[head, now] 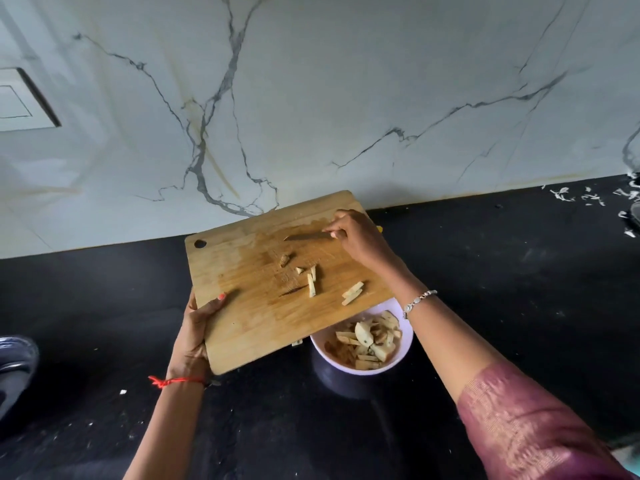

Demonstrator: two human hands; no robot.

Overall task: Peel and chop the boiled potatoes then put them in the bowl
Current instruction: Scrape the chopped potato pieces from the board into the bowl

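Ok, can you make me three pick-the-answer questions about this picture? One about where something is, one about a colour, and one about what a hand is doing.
1. Where is the bowl? A) on top of the cutting board B) below the cutting board's lower edge C) against the wall
2. What colour is the thread on the left wrist? A) blue B) green C) red
3. What is the right hand doing? A) holding the knife B) lying flat C) lifting the bowl
Answers: 1 B, the tilted board overlaps the bowl's rim. 2 C, it is bright red. 3 A, its fingers curl round the knife.
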